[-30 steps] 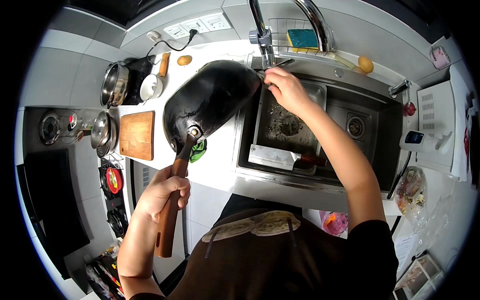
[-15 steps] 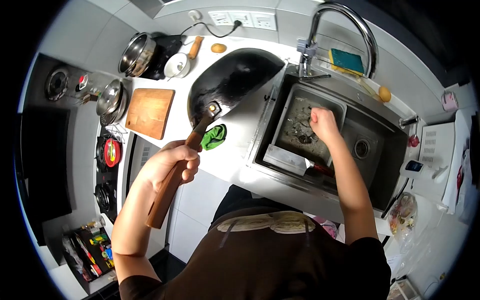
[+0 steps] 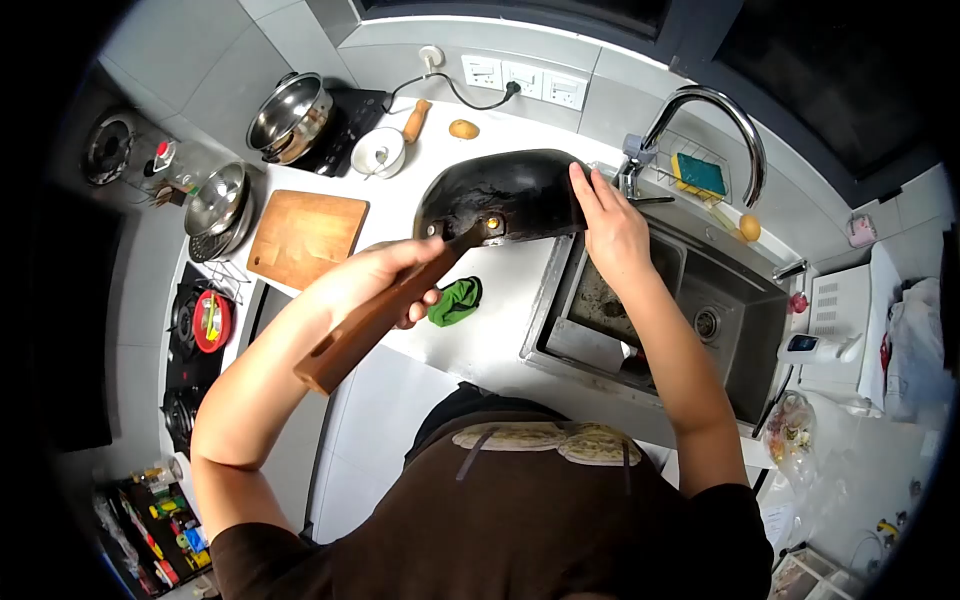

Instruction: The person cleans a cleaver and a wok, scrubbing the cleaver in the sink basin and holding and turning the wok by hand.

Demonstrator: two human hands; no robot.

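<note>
My left hand [image 3: 385, 275] is wrapped around the brown wooden handle of a black wok [image 3: 500, 190]. The wok is tilted on its side above the counter, its dark outer surface towards me. At the wok's right edge, my right hand [image 3: 615, 235] lies with fingers stretched out against it; its thumb is hidden. Below the wok, a green cloth [image 3: 457, 302] rests on the counter. To the right, a rectangular basin [image 3: 672, 278] with murky water and scraps sits in the sink [image 3: 735, 345]. A wide-bladed cleaver [image 3: 590, 345] lies across the basin's near side, its handle partly behind my right forearm.
A cutting board [image 3: 308, 236], a white bowl [image 3: 378, 153], a steel pot [image 3: 290, 118] and a potato [image 3: 463, 129] are on the counter. The faucet [image 3: 755, 150] arches over the sink's back edge. Near it are a sponge [image 3: 700, 175] and another round potato-like item [image 3: 750, 228].
My right hand has come from above the basin, where it was a fist, to the wok's right edge, fingers now extended. The wok has turned and its handle is held lower and flatter.
</note>
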